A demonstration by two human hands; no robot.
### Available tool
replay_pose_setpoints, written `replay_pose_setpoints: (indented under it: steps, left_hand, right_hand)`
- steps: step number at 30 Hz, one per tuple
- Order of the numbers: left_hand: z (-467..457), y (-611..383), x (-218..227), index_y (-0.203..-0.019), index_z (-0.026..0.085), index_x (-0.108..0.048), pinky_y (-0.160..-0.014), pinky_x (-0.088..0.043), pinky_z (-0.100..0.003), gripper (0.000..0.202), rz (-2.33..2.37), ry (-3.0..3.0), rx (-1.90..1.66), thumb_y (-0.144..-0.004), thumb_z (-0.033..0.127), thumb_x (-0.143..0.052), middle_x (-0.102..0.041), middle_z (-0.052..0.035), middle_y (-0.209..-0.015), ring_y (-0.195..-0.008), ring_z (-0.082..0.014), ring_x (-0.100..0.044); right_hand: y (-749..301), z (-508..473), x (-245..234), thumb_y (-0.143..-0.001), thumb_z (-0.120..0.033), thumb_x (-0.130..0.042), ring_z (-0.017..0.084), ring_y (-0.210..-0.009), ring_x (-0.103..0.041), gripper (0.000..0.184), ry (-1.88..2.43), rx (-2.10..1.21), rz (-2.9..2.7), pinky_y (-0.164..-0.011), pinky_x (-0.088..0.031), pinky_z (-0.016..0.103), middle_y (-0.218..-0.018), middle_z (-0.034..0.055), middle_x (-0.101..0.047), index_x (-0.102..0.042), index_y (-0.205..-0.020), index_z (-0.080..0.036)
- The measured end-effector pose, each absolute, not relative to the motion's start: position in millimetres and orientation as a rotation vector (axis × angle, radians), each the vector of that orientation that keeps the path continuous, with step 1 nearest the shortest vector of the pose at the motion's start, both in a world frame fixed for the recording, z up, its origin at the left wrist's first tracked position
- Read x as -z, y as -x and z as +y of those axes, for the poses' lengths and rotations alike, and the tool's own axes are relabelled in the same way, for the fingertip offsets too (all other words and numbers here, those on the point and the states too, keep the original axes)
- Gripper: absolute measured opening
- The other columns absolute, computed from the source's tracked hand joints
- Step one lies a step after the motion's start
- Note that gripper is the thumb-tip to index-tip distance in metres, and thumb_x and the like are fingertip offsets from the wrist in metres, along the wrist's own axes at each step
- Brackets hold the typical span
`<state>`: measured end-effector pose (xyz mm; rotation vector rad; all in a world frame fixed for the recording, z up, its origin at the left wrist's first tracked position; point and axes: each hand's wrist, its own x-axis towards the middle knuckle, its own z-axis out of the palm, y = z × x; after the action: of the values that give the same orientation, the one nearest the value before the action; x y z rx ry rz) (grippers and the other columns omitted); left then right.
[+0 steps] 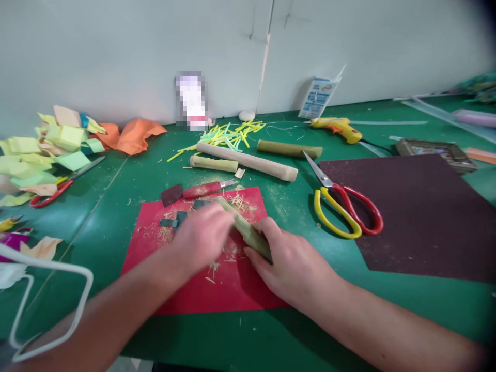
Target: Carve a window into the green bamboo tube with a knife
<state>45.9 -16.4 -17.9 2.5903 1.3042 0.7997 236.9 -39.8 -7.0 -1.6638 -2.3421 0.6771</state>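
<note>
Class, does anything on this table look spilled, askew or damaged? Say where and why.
Pale shavings are strewn loosely over the red sheet around the held stick, so they look spilled. The scissors look askew, lying slantwise across the edge of the dark sheet.

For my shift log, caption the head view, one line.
Over a red sheet with shavings, right hand grips a greenish stick; left hand blurs near its far end.

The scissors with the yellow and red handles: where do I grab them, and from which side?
Take the scissors by the yellow handle and red handle, probably coming from the near side. Those big loops lie closer to the person, while the pointed metal blades aim away.
</note>
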Motion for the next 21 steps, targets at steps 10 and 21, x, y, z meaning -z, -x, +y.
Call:
replay_pose_setpoints:
  steps: [10, 21]
  left_hand:
    - [-15, -48, 15, -0.098, 0.016, -0.062, -0.071, -0.05, -0.027, 0.02, 1.243, -2.578, -0.711, -0.089, 0.016, -0.045, -0.063, -0.0051, -0.084, -0.079, -0.0144, -0.06]
    - [-22, -45, 13, -0.103, 0.014, -0.062, -0.076, -0.051, -0.029, 0.022, 1.25, -2.58, -0.79, -0.089, 0.017, -0.045, -0.064, -0.0071, -0.088, -0.083, -0.0158, -0.061]
  right_hand:
    - [-239, -42, 8, -0.081, -0.029, -0.047, 0.019, -0.057, -0.058, 0.018, 1.622, -0.61, -2.392, -0.046, -0.023, 0.026, -0.072, 0.0013, -0.063, -0.043, -0.096, -0.02]
    - [-238, -42, 9, -0.081, -0.029, -0.046, 0.018, -0.055, -0.057, 0.017, 1.59, -0.473, -2.423, -0.045, -0.02, 0.026, -0.07, 0.0009, -0.062, -0.044, -0.096, -0.02]
